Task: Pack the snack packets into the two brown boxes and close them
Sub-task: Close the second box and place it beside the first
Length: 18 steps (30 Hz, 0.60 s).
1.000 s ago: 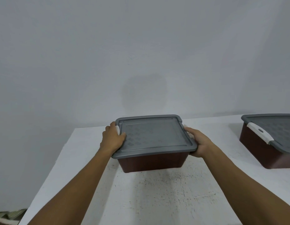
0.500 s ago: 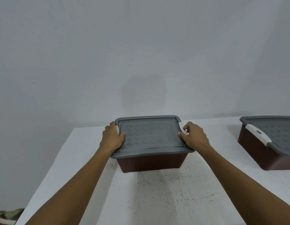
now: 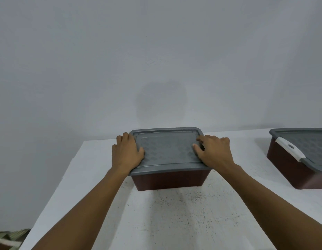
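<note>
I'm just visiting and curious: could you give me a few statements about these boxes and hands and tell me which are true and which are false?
1. The middle brown box has its grey lid on. True.
2. The left hand is holding a snack packet. False: it rests on the left edge of the lid; no packet is in view.
3. A second brown box stands at the right, partly out of frame. True.
4. The right hand hangs in the air away from the box. False: it lies on the right edge of the lid.
5. The second box shows a white latch on its side. True.
6. The boxes stand on a dark wooden floor. False: they stand on a white table.
</note>
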Tool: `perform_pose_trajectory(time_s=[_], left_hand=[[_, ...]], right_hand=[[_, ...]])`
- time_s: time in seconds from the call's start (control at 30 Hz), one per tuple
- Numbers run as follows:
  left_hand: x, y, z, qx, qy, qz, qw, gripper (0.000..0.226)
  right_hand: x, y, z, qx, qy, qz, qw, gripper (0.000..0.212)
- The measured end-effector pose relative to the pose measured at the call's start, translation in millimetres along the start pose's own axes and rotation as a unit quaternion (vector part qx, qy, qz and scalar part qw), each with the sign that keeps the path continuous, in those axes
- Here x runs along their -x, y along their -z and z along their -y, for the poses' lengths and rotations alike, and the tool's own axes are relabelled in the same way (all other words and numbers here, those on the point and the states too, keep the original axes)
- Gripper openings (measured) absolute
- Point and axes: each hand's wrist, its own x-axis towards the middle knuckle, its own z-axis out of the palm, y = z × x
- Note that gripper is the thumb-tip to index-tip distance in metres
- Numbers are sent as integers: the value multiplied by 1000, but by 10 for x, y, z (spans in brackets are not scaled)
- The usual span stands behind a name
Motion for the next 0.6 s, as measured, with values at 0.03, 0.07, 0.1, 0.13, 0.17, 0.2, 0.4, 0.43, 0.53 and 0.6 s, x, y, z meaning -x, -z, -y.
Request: perform_pose_trajectory(time_s=[0.03, 0.07, 0.1, 0.13, 0.17, 0.2, 0.4, 0.43, 0.53, 0.6], left_hand=[[1, 3, -11, -12, -12, -1, 1000, 42], [-1, 7, -14, -17, -18, -3, 1000, 43], [-4, 19, -16, -16, -19, -2, 1000, 44], [3, 24, -13, -12, -17, 3, 1000, 45], [19, 26, -6, -11, -16, 12, 1000, 47], [38, 24, 3, -15, -15, 25, 999, 50], [285, -4, 26, 164, -7, 0, 986, 57], [353, -23, 28, 176, -24, -17, 984, 57], [496, -73, 27, 174, -57, -50, 982, 58], [473, -102, 30, 177, -56, -77, 980, 52]], right_hand=[[19, -6, -9, 10, 6, 3, 1000, 43], [36, -13, -22, 7, 9, 3, 1000, 44], [50, -21, -34, -8, 5, 4, 1000, 44], [69, -28, -49, -30, -5, 8, 999, 44], [88, -34, -60, -55, -18, 17, 998, 44], [103, -49, -68, -79, -28, 29, 996, 45], [284, -193, -55, -204, -1, -7, 979, 67], [314, -211, -66, -225, 13, -19, 974, 67], [355, -255, -108, -251, 37, -44, 966, 65], [318, -302, -123, -236, 56, -75, 967, 55]])
